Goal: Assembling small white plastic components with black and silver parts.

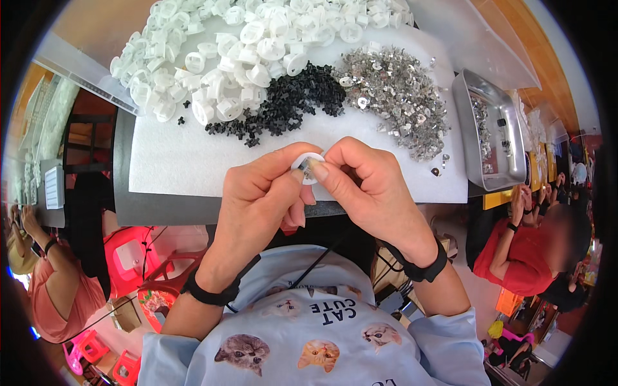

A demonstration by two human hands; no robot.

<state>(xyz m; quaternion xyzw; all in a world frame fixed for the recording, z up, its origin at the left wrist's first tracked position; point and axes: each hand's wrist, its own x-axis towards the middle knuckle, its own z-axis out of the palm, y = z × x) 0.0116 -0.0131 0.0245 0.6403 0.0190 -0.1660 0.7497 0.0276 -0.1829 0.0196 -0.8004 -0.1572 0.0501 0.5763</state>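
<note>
Both hands meet over the near edge of the table, pinching one small round white plastic part (299,159). My left hand (261,190) grips its left side between thumb and fingers. From the other side, my right hand (367,183) presses its thumb against the part's middle, where something small and metallic shows; the thumbs hide most of it. Beyond the hands lie a heap of small black cross-shaped pieces (290,100), a heap of small silvery metal pieces (405,103), and a large pile of white round plastic parts (257,48).
A white foam sheet (174,161) covers much of the dark table (154,209). At the right stands a metal tray (473,138) with small metal pieces inside. Red plastic stools (132,257) are at the lower left. A person in red (515,257) sits to the right, another in pink (64,289) to the left.
</note>
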